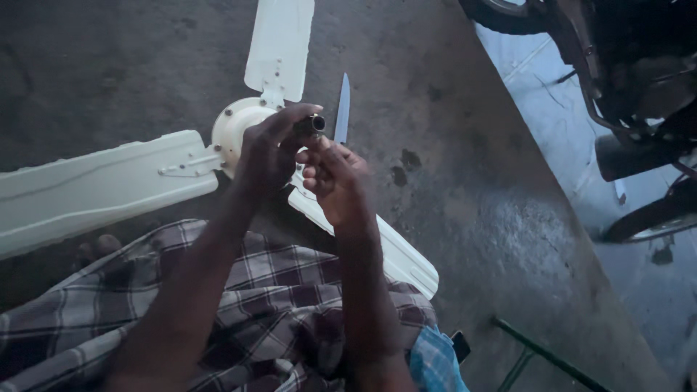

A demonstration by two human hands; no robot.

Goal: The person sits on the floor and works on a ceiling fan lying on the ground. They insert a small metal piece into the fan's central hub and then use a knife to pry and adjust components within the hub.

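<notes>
A cream ceiling fan lies blades-on upon the floor beneath the grip, untouched, while above it the left hand pinches a small dark cylinder and the right hand clasps a knife just beside, blade not yet applied.

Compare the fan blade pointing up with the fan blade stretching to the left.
The upper blade runs off the top edge, so only its inner part shows; the left blade lies crosswise and shows far more length before the left edge cuts it. The upper blade looks brighter; the left blade looks duller, with a dark wavy line along it. The left blade is close to the checked cloth; the upper blade lies over bare floor. Both are cream and join the round hub.
</notes>
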